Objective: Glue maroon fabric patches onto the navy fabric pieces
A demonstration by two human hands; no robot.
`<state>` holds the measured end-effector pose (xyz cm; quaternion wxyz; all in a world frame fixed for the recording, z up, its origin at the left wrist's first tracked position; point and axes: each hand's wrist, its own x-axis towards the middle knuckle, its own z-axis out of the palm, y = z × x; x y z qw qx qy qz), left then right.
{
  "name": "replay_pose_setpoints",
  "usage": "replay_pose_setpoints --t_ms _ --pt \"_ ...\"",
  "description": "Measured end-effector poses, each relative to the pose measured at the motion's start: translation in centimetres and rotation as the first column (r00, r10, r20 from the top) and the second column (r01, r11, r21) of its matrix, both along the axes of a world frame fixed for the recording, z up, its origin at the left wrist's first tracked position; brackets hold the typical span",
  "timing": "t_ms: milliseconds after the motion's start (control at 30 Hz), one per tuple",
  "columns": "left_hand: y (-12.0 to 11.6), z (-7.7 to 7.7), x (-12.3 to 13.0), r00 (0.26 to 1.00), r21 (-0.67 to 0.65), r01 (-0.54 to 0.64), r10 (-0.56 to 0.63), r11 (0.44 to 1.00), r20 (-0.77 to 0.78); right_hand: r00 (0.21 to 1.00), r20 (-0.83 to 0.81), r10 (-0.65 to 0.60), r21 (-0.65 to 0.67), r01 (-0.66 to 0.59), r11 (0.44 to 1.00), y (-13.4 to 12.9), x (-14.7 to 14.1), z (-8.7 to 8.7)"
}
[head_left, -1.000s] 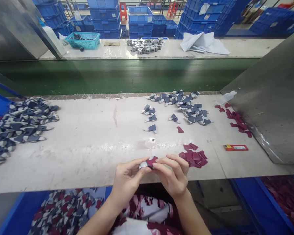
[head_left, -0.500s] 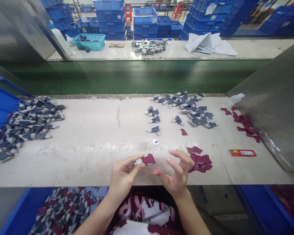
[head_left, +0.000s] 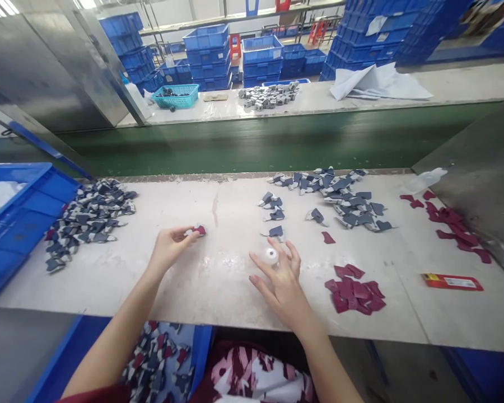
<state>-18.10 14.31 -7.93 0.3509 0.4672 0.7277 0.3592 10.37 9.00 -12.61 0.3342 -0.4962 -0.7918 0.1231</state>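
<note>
Your L hand (head_left: 170, 249) is pinched shut, thumb and fingertips gripping a small maroon-and-white pc (head_left: 196, 230) just above the bench top (head_left: 218, 296). Your R hand (head_left: 281, 288) is released, fingers spread and arched over a small round white object (head_left: 271, 256) on the bench; can't tell if they touch it.

Closest to you, below the bench edge, a blue bin (head_left: 201, 352) holds navy-and-white pcs (head_left: 157, 358), w/ maroon-and-white material (head_left: 252, 380) just R of it.

On the bench, R of your R hand: a pile of maroon pcs (head_left: 355, 291), 1 loose maroon pc (head_left: 328, 238) beyond it, and a red packet (head_left: 452, 282) further R. Ahead of your hands: navy-and-grey pcs (head_left: 344, 201), scattered in a loose band. Further R: more maroon pcs (head_left: 449, 224) and a clear plastic bottle (head_left: 426, 180). L of your L hand: a navy-and-white pile (head_left: 88, 221) beside a blue crate (head_left: 21, 224).

Past the bench: a green belt (head_left: 252, 151), then a far bench w/ grey metal parts (head_left: 269, 95), a teal basket (head_left: 176, 96) and white cloth (head_left: 378, 83). Stacked blue crates (head_left: 205, 56) stand behind.
</note>
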Motion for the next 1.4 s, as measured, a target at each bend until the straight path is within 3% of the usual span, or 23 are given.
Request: replay_pose_setpoints --t_ms 100,200,333,400,500,533,600,700,767,933,1000,1200,1400 --pt "2.0 0.6 -0.9 0.981 -0.028 0.045 -0.050 0.999 -0.189 0.999 -0.028 0.020 0.014 -0.019 1.000 0.0 0.3 0.1" --pt "3.7 0.8 -0.7 0.887 0.000 0.115 -0.102 0.993 -0.451 0.983 -0.178 0.046 0.076 -0.033 0.997 -0.4 1.3 0.5" --pt "4.8 0.2 2.9 0.730 0.206 0.225 -0.025 0.952 -0.683 0.894 -0.439 0.088 0.198 0.001 0.980 -1.1 2.7 0.7" --pt "4.9 -0.5 6.1 0.715 0.216 0.406 -0.161 0.888 -0.680 0.830 -0.551 0.082 0.227 0.055 0.972 -1.5 3.1 0.8" --pt "5.1 -1.9 10.9 0.641 0.135 0.687 -0.507 0.714 -0.577 0.708 -0.706 0.018 0.187 0.161 0.969 -2.1 3.2 0.9" --pt "5.2 -2.3 12.3 0.615 0.116 0.729 -0.571 0.675 -0.543 0.665 -0.747 -0.017 0.148 0.191 0.970 -2.3 3.2 0.9" --pt "5.3 -2.9 14.2 0.601 0.103 0.751 -0.611 0.652 -0.515 0.585 -0.805 -0.102 0.060 0.251 0.966 -2.7 3.4 0.7" --pt "4.7 -3.0 15.1 0.607 0.107 0.748 -0.610 0.655 -0.509 0.508 -0.824 -0.250 -0.029 0.403 0.915 -3.1 4.1 -0.1" --pt "3.5 -2.8 14.7 0.633 0.128 0.729 -0.592 0.672 -0.499 0.499 -0.813 -0.301 -0.042 0.466 0.884 -3.2 4.6 -0.8" --pt "-1.2 -2.4 13.0 0.783 0.114 0.579 -0.511 0.807 -0.355 0.531 -0.751 -0.392 -0.123 0.470 0.874 -3.3 4.8 -1.1" --pt "-2.7 -2.5 12.6 0.816 0.089 0.548 -0.507 0.832 -0.279 0.550 -0.727 -0.412 -0.154 0.454 0.878 -3.3 4.4 -0.8" --pt "-4.9 -3.4 12.4 0.812 0.096 0.574 -0.549 0.813 -0.199 0.550 -0.728 -0.409 -0.159 0.445 0.881 -2.8 2.4 0.1" --pt "-5.1 -4.0 12.7 0.838 0.128 0.543 -0.526 0.830 -0.148 0.622 -0.658 -0.424 -0.199 0.400 0.895 -2.5 1.5 -0.3"
